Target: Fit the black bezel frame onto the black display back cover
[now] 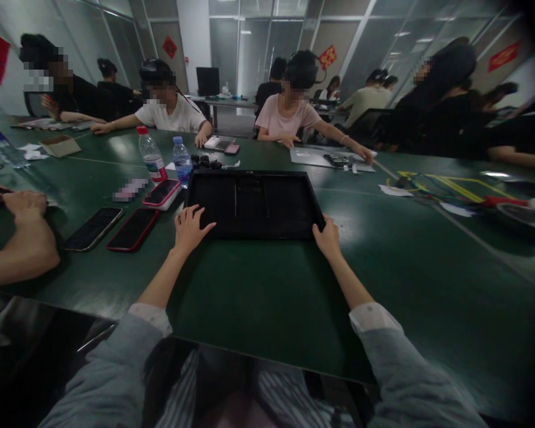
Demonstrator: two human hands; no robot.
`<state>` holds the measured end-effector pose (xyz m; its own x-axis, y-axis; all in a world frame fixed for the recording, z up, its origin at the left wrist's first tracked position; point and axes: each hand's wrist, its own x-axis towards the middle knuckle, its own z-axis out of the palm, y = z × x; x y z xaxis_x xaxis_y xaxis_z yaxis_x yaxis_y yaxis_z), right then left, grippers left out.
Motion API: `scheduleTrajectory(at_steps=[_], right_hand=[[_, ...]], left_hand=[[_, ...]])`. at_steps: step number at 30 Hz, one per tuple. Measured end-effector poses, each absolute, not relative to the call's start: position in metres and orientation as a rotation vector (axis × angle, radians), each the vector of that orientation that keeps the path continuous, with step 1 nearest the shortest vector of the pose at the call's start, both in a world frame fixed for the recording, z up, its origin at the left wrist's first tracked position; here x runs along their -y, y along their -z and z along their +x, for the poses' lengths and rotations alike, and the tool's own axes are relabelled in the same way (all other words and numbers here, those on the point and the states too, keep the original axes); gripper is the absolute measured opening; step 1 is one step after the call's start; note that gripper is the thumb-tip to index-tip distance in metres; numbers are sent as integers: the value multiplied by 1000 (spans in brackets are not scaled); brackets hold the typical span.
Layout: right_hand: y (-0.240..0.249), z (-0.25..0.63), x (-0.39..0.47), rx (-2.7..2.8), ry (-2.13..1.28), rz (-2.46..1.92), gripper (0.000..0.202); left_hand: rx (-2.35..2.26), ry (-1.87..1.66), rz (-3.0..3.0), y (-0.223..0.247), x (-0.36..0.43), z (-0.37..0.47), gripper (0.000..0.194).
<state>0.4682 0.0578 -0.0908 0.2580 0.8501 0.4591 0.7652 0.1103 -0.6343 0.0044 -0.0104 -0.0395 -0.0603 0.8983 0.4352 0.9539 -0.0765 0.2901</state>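
A black rectangular tray-like frame (pixel 254 230) with a raised rim lies on the green table, two thin upright lines showing inside it. At its left edge is my left hand (pixel 191 228), fingers spread over the rim and the thumb pointing inward. My right hand (pixel 327 235) grips the frame's near right corner, its fingers curled around the rim. Just beyond the left side stand a blue-capped bottle (pixel 182 163) and a red-capped bottle (pixel 151 157).
Several phones, one a red-edged phone (pixel 134 230), lie left on the green table (pixel 258 297). A person's forearm (pixel 22 249) rests at far left. Across sit people, one reaching over a grey panel (pixel 310 156). Yellow straps (pixel 450 185) lie at right.
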Motion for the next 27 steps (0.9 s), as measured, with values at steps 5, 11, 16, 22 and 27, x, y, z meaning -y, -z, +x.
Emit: scheduleTrajectory(at_steps=[5,11,16,22,27], right_hand=[[91,470,-58,1499,-145,-1606,62],[94,473,-60,1500,-170,-1589,61],[94,472,-61,1508,-152,-1613,60],[94,471,-61,1510,-125,-1613,60],[96,473,-63,1531,-118,-1657,62]], left_hand=[[2039,960,-2051,41,9,2,50],[2122,1069,-1869,39,7,-4,41],[2259,1152,-1687,41,3,-13,52],[2376,1210,-1693,50,-5,-22,58],[2411,1242,-1755,50,-6,-25,60]])
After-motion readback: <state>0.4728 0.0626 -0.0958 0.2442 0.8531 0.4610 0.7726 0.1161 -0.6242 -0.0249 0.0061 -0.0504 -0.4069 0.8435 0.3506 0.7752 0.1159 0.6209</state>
